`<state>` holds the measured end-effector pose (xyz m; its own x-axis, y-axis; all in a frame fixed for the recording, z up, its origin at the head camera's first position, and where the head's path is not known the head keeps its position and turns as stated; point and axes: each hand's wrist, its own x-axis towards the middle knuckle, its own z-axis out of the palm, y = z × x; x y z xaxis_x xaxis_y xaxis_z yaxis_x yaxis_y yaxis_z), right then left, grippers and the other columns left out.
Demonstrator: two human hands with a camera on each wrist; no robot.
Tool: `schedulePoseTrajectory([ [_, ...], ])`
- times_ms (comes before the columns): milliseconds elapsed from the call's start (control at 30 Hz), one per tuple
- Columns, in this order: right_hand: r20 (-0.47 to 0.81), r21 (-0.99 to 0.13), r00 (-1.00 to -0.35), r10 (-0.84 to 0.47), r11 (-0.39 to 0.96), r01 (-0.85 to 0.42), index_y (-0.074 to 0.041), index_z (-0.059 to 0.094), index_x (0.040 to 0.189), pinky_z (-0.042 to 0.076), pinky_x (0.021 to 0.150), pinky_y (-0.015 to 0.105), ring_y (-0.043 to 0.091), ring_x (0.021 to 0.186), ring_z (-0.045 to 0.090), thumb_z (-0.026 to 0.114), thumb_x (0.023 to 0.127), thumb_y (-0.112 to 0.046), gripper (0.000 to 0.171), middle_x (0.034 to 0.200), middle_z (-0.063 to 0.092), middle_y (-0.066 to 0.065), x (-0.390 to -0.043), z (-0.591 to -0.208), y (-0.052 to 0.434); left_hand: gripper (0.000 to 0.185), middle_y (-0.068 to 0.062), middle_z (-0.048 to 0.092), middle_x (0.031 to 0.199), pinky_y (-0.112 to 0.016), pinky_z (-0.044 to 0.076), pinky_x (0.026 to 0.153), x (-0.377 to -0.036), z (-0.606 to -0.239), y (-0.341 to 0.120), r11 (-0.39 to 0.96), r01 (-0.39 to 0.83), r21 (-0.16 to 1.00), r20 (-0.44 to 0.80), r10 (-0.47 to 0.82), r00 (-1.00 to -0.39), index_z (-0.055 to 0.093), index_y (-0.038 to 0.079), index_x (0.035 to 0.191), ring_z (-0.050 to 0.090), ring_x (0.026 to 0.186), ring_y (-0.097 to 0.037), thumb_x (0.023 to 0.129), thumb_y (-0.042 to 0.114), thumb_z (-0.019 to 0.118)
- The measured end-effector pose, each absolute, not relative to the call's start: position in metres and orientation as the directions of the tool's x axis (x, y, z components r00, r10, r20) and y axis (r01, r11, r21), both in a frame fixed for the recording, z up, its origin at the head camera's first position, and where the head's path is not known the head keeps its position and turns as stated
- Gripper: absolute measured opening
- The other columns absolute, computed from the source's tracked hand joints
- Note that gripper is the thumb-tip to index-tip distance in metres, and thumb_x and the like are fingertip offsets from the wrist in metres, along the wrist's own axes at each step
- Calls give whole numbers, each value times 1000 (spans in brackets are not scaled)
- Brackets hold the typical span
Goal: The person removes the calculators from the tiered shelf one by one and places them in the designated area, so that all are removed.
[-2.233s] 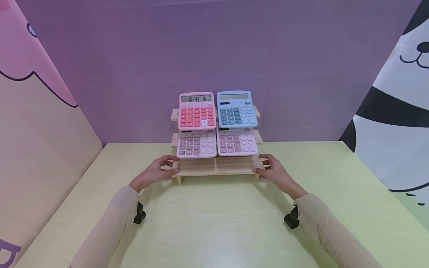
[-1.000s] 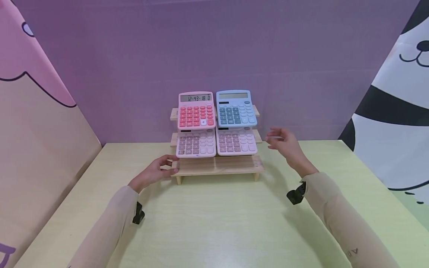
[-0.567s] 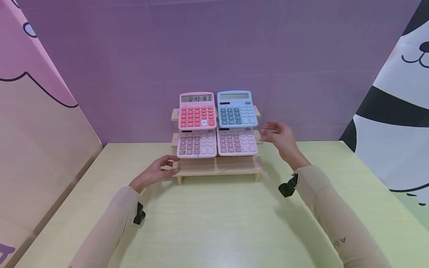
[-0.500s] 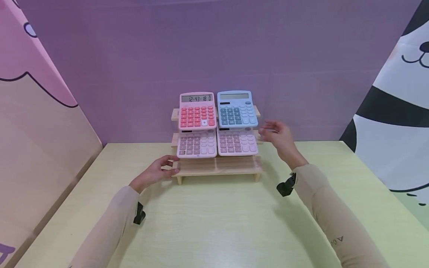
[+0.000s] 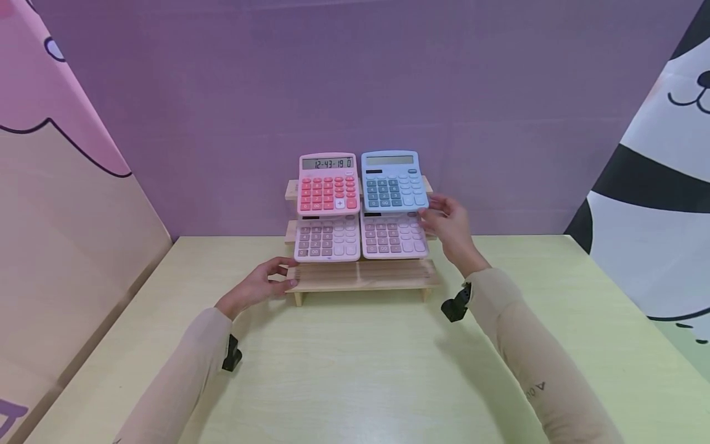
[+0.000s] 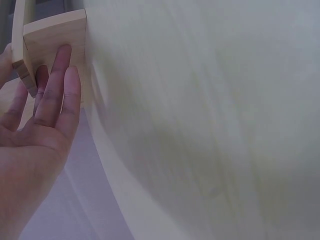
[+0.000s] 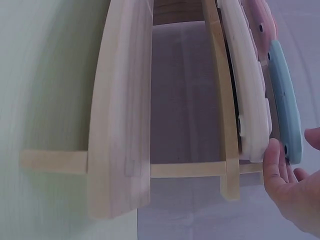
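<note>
Four calculators stand on a stepped wooden rack (image 5: 360,275) at the back of the pale green table (image 5: 355,370). The head view alone shows the full layout. The top tier holds a pink calculator (image 5: 328,183) with a lit display and, just to its right, a blue calculator (image 5: 394,180). The middle tier holds two pale pink calculators (image 5: 327,237) (image 5: 393,235) side by side. The lowest tier carries nothing.

In the head view the left hand (image 5: 261,288) sits at the left end of the lowest tier. The left wrist view adds the detail: the fingers (image 6: 59,80) lie straight and close together, flat against the end of the wooden board (image 6: 55,35), with nothing gripped.

The right hand (image 5: 450,223) is at the lower right corner of the blue calculator, fingers loosely extended. The right wrist view shows the rack edge-on, with the blue calculator's (image 7: 286,100) edge standing in front of a pale calculator (image 7: 248,95). There the fingertips (image 7: 274,157) meet the lower corner of the blue casing; the thumb is mostly outside that view, so whether it pinches the casing cannot be told.
</note>
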<state>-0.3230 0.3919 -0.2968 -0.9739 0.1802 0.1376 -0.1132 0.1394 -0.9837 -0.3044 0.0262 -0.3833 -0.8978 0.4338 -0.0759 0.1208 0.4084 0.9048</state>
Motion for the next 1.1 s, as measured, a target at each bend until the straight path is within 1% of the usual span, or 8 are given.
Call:
schedulePoseTrajectory([
  [167,126,-989,-969,213,102,-106,-3,39,133,52,89,32,21,104,53,53,90,-4,46,123,46,13,-326,-295,387,54,-18,42,118,-36,54,85,-306,-384,27,411,105,906,-89,425,-901,38,7,134,53,95,-23,88,19,62],
  [300,104,-994,-965,242,50,-95,-3,39,132,52,90,31,20,101,55,54,89,-4,45,120,46,11,-329,-294,383,54,-18,42,120,-36,54,86,-305,-384,27,422,100,901,-97,420,-902,38,8,135,53,97,-23,88,20,62],
  [533,68,-998,-966,251,22,-64,-7,37,135,51,92,28,20,107,51,51,92,-5,46,126,42,10,-332,-294,378,52,-18,42,120,-37,54,86,-304,-383,27,421,96,902,-99,417,-903,39,9,134,54,96,-24,88,20,62],
  [767,61,-993,-967,249,-80,-83,-5,37,134,53,88,28,20,105,52,50,91,2,46,117,43,8,-334,-294,376,52,-18,42,120,-38,54,85,-306,-386,27,396,106,912,-82,430,-899,40,9,133,54,96,-23,88,21,62],
  [967,45,-988,-966,254,-132,-81,-5,37,134,53,88,27,19,104,52,49,90,3,46,113,43,5,-333,-293,374,51,-18,41,120,-37,55,85,-306,-387,27,395,102,913,-83,426,-901,40,9,133,55,95,-22,88,21,62],
  [1100,29,-980,-960,280,-180,-82,-6,39,134,53,86,25,18,103,53,50,90,3,46,112,44,4,-334,-294,372,52,-18,40,120,-36,55,84,-305,-386,27,399,100,912,-86,424,-902,40,9,133,55,95,-22,88,22,62],
])
